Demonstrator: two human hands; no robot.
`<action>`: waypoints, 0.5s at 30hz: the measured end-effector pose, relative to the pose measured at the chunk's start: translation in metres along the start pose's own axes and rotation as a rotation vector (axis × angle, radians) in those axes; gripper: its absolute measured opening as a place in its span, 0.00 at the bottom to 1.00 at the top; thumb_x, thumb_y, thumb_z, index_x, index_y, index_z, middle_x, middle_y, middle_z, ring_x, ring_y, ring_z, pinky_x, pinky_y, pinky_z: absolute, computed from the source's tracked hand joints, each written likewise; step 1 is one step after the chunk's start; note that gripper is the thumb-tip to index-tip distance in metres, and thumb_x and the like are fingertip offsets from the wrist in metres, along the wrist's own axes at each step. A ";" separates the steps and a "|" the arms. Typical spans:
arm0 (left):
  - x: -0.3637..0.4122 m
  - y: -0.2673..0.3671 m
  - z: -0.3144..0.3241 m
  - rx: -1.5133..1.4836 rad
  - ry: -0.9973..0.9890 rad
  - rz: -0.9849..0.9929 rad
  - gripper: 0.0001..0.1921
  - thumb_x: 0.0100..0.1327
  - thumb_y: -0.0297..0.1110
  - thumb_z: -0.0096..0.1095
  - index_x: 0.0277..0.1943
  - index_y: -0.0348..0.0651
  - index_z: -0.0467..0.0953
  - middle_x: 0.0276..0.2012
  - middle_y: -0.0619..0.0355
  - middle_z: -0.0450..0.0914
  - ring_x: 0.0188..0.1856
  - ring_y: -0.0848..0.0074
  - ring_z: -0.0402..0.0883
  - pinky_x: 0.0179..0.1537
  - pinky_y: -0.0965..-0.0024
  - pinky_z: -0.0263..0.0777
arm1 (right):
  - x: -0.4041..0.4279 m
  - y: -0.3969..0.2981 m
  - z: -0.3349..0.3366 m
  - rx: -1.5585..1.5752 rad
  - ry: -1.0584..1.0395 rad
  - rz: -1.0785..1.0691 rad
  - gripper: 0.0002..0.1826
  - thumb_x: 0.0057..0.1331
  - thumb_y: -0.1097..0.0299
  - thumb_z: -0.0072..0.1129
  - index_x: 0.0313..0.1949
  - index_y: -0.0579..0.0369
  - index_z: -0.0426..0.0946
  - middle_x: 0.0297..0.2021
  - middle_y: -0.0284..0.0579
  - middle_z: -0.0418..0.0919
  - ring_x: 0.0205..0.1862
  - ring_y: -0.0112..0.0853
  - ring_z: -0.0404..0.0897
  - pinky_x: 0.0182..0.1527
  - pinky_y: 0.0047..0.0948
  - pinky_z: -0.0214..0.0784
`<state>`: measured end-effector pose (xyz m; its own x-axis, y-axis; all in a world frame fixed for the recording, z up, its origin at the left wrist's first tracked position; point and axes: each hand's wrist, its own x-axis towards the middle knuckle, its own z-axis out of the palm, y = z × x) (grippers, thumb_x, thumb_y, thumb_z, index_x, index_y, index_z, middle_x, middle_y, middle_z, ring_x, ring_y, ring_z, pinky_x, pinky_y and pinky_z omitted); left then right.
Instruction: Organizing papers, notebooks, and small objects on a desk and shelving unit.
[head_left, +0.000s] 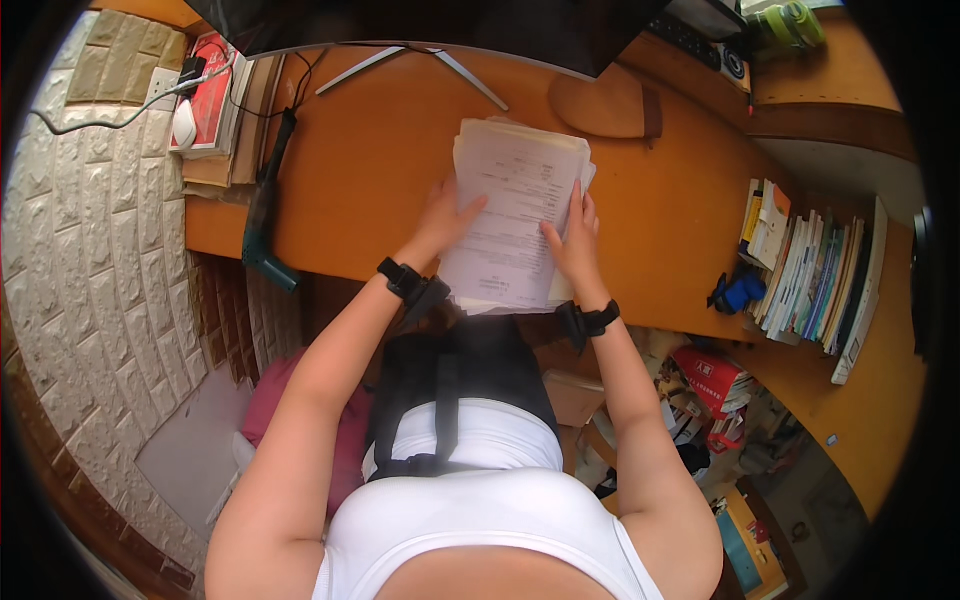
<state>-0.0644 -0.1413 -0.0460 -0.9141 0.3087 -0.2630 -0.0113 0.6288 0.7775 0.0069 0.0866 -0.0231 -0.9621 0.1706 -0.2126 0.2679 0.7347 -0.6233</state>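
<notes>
A thick stack of printed paper sheets (517, 217) lies before me at the front edge of the wooden desk (360, 172), its lower end reaching past that edge. Its sheets are slightly uneven at the rim. My left hand (450, 217) is at the stack's left side, thumb on the top sheet and the other fingers partly hidden. On the right side, my right hand (574, 236) has its thumb on the top sheet and its fingers along the edge. The stack is held between both hands. Each wrist wears a black strap with a small device.
A monitor (435, 30) on a V-shaped metal stand (472, 79) is at the back. Near it lies a brown pouch-like item (600, 105). A dark green corded tool (266, 225) lies left, beside stacked books (210, 97). Upright books (817, 277) and a blue item (739, 292) are right.
</notes>
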 end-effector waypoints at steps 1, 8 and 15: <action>0.002 0.001 0.000 0.000 -0.001 0.001 0.27 0.65 0.41 0.56 0.60 0.31 0.62 0.52 0.40 0.70 0.54 0.59 0.70 0.56 0.62 0.64 | 0.001 -0.001 0.000 0.007 0.011 0.012 0.48 0.56 0.67 0.65 0.68 0.61 0.42 0.64 0.64 0.49 0.65 0.52 0.54 0.65 0.41 0.50; 0.004 0.032 -0.015 -0.594 -0.057 -0.273 0.28 0.56 0.31 0.66 0.56 0.27 0.66 0.48 0.45 0.76 0.50 0.66 0.76 0.51 0.67 0.70 | 0.010 0.025 0.012 0.649 0.135 0.313 0.47 0.49 0.71 0.69 0.63 0.71 0.49 0.57 0.61 0.62 0.58 0.43 0.68 0.58 0.37 0.62; 0.008 0.041 -0.011 -0.549 -0.201 -0.402 0.23 0.51 0.29 0.70 0.49 0.27 0.72 0.42 0.45 0.80 0.38 0.68 0.82 0.38 0.72 0.76 | 0.018 0.036 0.018 0.680 0.026 0.305 0.42 0.46 0.71 0.71 0.57 0.69 0.56 0.54 0.58 0.67 0.55 0.39 0.71 0.55 0.33 0.66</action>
<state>-0.0769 -0.1209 -0.0104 -0.7043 0.2870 -0.6493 -0.5831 0.2878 0.7597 0.0001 0.1040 -0.0631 -0.8390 0.3231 -0.4379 0.4866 0.0852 -0.8694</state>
